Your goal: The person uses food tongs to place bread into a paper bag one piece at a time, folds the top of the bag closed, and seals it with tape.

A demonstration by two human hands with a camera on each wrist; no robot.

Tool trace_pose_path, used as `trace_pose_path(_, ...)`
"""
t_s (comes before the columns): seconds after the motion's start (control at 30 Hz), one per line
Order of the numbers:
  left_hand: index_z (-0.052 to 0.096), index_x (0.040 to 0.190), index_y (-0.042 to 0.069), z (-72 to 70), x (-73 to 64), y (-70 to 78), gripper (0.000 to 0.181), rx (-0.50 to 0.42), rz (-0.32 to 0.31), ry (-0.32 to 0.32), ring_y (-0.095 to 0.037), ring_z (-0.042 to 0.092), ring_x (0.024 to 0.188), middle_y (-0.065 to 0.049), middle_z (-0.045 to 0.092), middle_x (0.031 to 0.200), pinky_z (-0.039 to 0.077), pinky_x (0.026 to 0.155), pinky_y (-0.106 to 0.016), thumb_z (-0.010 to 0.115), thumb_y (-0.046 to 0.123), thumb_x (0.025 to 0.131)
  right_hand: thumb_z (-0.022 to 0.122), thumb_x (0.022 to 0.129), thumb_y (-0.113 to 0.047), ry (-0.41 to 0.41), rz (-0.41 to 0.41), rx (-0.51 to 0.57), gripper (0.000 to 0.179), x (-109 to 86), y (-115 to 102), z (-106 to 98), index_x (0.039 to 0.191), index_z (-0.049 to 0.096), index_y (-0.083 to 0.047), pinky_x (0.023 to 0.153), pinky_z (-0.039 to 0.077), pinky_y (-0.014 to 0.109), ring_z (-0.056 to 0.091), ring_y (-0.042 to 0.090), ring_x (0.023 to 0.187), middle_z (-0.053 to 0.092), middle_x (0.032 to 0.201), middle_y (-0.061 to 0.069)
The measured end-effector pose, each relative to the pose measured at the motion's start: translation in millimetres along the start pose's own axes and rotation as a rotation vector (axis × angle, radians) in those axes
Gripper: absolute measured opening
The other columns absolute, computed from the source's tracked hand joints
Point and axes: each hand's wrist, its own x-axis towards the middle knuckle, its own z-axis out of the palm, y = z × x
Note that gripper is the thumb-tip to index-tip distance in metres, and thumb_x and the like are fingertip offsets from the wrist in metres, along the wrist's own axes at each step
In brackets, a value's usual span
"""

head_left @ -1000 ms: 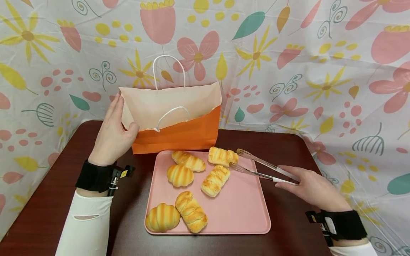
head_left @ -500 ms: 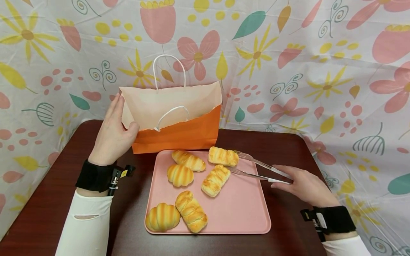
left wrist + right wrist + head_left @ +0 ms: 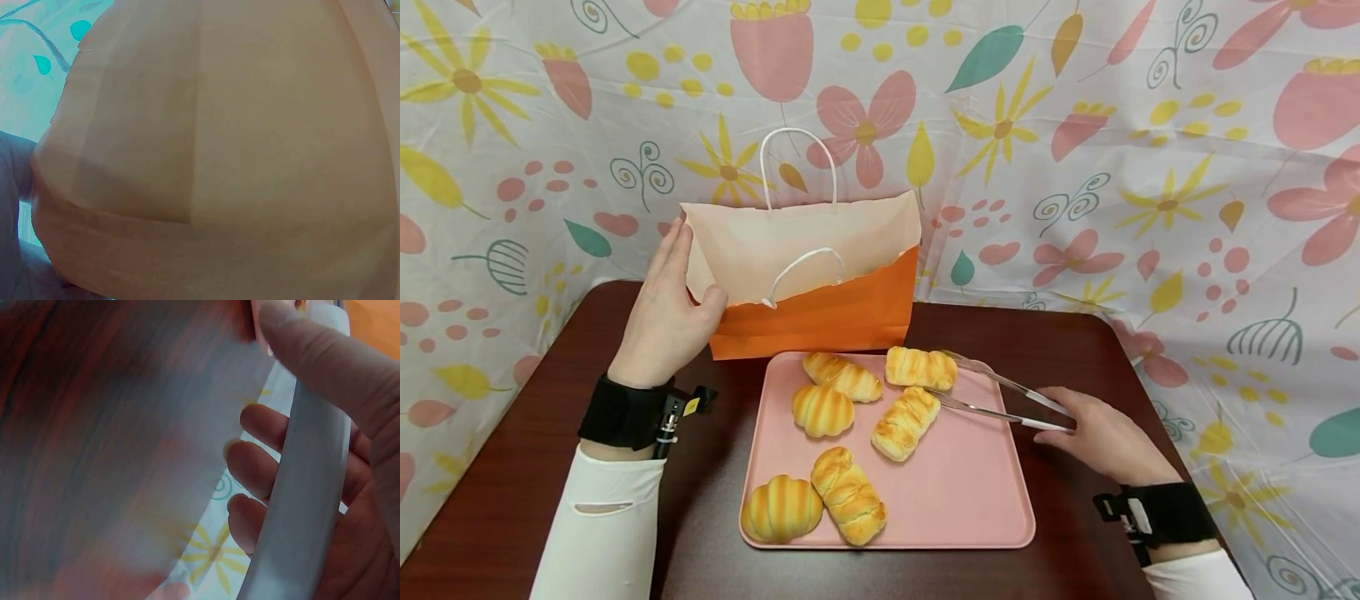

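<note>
In the head view my left hand lies along the left side of an orange paper bag, fingers straight at its back corner and thumb at the front rim. The bag's mouth stands wide, and its side fills the left wrist view. My right hand grips a pair of metal tongs by the white handle. The tong tips reach either side of a rectangular bread roll at the back of a pink tray. Just below it lies a similar roll, overlapped by the lower tip.
Also on the tray are a long roll, a rounded roll, another rounded roll and a braided roll. The dark wooden table backs onto a flowered cloth. The bag stands right behind the tray.
My right hand and the tongs have moved left and inward. The tips now flank the back right roll, which has shifted slightly left. The left hand and bag have stayed put.
</note>
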Motion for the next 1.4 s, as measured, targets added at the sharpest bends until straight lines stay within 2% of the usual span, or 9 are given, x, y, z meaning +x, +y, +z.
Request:
trace_pose_path(0.27,0.013,0.165,0.015,-0.9,-0.4,-0.2,0.08,0.001,-0.008,-0.007,-0.031,0.018,0.158,0.001,0.007,0.173,0.022,0.124,-0.06,0.048,0.022,0.093,0.082,0.084,-0.037,0.065,-0.071,-0.008,0.062,7.2,3,12,0.139,0.058,-0.022,0.089,0.055,0.05,0.067,0.027,0.109,0.071,0.119,0.005)
trace_pose_path(0.57,0.013,0.165,0.015,-1.0,-0.4,2.0,0.08,-0.004,-0.01,-0.009,-0.032,0.019,0.158,0.0,0.008,0.173,0.022,0.124,-0.06,0.049,0.021,0.093,0.079,0.086,-0.039,0.083,-0.061,-0.021,0.062,9.1,4,17,0.141,0.057,-0.023,0.092,0.053,0.053,0.066,0.029,0.114,0.07,0.123,0.006)
trace_pose_path(1.03,0.014,0.165,0.014,-0.1,-0.3,1.8,0.08,0.0,-0.006,-0.004,-0.031,0.019,0.158,0.0,0.009,0.173,0.022,0.125,-0.059,0.049,0.022,0.093,0.081,0.084,-0.037,0.186,-0.087,-0.075,0.055,2.9,1,18,0.134,0.062,-0.022,0.084,0.055,0.053,0.069,0.027,0.109,0.071,0.12,0.005)
trace_pose_path(1.4,0.014,0.165,0.014,-0.6,-0.3,2.0,0.08,-0.006,-0.008,-0.003,-0.031,0.019,0.158,-0.001,0.009,0.173,0.022,0.125,-0.059,0.049,0.021,0.093,0.08,0.085,-0.04,0.195,-0.055,-0.095,0.055,0.4,0,20,0.135,0.062,-0.025,0.074,0.055,0.054,0.07,0.026,0.101,0.071,0.12,0.004)
